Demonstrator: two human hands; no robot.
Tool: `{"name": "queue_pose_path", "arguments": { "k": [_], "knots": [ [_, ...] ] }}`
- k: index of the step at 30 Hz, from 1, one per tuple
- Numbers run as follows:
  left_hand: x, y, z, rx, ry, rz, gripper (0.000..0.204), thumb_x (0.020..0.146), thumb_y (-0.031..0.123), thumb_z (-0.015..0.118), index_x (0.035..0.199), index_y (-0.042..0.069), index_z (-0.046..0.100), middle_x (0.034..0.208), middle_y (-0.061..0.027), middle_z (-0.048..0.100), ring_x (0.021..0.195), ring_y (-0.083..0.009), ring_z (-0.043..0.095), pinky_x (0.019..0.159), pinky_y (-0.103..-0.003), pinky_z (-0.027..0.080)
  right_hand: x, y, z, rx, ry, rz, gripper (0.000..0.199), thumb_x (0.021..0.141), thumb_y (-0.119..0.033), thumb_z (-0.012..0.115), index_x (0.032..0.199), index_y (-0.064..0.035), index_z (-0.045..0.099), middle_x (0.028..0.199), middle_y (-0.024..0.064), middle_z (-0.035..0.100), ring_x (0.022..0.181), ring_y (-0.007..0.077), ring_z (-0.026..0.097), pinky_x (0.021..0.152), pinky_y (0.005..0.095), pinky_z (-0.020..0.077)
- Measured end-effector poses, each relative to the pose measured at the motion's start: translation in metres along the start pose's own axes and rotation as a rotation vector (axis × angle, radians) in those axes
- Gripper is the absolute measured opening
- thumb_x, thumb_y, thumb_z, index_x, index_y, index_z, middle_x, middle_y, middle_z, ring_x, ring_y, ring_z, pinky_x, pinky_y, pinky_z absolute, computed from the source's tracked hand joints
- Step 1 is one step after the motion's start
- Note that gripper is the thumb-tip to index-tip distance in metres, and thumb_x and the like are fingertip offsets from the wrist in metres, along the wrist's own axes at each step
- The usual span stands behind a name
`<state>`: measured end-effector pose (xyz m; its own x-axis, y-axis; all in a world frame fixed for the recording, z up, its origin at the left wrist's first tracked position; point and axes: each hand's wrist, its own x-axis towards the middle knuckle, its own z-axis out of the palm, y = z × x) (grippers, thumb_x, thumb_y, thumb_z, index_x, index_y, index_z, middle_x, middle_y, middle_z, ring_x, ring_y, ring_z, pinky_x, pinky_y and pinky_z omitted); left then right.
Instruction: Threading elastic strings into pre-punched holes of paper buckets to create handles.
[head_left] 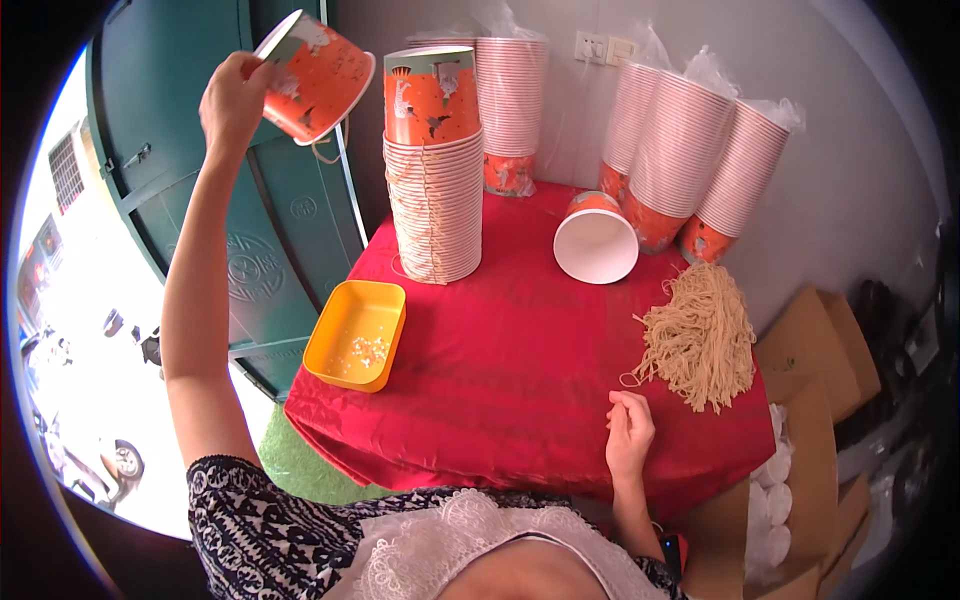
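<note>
Raised at the upper left, my left hand [234, 98] grips an orange printed paper bucket [318, 82] by one end. The bucket is tilted, and a beige string hangs from its other end. Beside it stands a tall upside-down stack of paper buckets [433, 210], with strings dangling down its side. My right hand [629, 432] is low over the near right part of the table, its fingers curled closed. What they may hold is hidden. Just beyond that hand lies a bundle of beige strings [700, 340], with a loose loop reaching toward the fingers.
On the red tablecloth [500, 350], a yellow tray [318, 335] holds small pale bits. One paper bucket [596, 245] lies on its side. Several plastic-wrapped bucket stacks [680, 140] line the grey wall. A green door [260, 230] is at left, cardboard boxes [815, 340] at right.
</note>
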<state>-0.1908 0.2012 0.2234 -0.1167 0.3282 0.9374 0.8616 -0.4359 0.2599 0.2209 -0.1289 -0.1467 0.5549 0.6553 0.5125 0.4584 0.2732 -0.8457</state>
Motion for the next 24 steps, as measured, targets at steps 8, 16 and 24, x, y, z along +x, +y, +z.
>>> {"name": "queue_pose_path", "arguments": {
  "k": [8,16,24],
  "knots": [
    [0.067,0.029,0.05,-0.023,-0.007,0.2,0.03,0.089,0.035,0.065,0.102,0.009,0.072,0.095,-0.0109,0.074,0.091,-0.0293,0.07,0.08,-0.039,0.053,0.0,0.005,0.0,-0.021,-0.021,0.006,0.015,0.097,0.0,0.053,0.099,0.0037,0.067,0.095,0.0055,0.063,0.069,0.008,0.056,0.058,0.0212,0.0462],
    [0.063,0.116,0.066,-0.064,-0.012,0.233,0.019,0.075,0.022,0.067,0.081,0.005,0.07,0.086,-0.019,0.07,0.089,-0.0378,0.068,0.079,-0.046,0.053,0.001,-0.001,0.001,-0.033,-0.015,0.007,0.015,0.097,0.0,0.053,0.097,0.0037,0.067,0.092,0.0054,0.063,0.067,0.0079,0.056,0.058,0.0214,0.0459],
    [0.046,0.151,0.092,-0.018,-0.129,0.346,0.019,0.077,0.019,0.067,0.085,0.004,0.073,0.087,-0.0197,0.071,0.088,-0.0373,0.069,0.079,-0.045,0.054,0.001,-0.006,0.0,-0.042,-0.029,0.041,0.013,0.093,0.002,0.055,0.097,0.0053,0.067,0.09,0.0092,0.065,0.068,0.0126,0.058,0.06,0.0259,0.0476]
  ]
}}
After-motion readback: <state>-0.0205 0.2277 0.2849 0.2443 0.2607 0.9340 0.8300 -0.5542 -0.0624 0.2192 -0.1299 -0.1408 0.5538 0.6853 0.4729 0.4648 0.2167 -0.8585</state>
